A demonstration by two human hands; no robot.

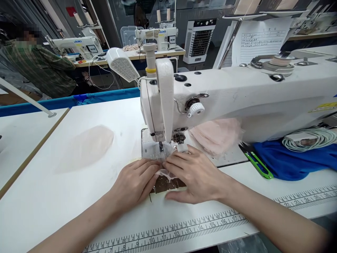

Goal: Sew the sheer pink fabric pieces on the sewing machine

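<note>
A small piece of sheer pale fabric [166,173] lies under the needle area of a white sewing machine [223,91]. My left hand [137,180] rests on the fabric's left side, its fingers stretched out flat and close together. From the right, my right hand [193,172] lays its fingers on the fabric near the presser foot [161,147], with the thumb spread apart on the table. My fingertips hide much of the fabric. Beneath it a brown, shiny patch [165,185] with pale tape edges shows on the table.
Pink sheer fabric pieces [217,135] are stacked behind my right hand; another sheer piece [86,147] lies left. Green thread snips [258,163] sit beside blue cloth [286,165] and coiled cord [308,138]. A printed ruler [184,230] lines the front edge. A person [39,68] sits back left.
</note>
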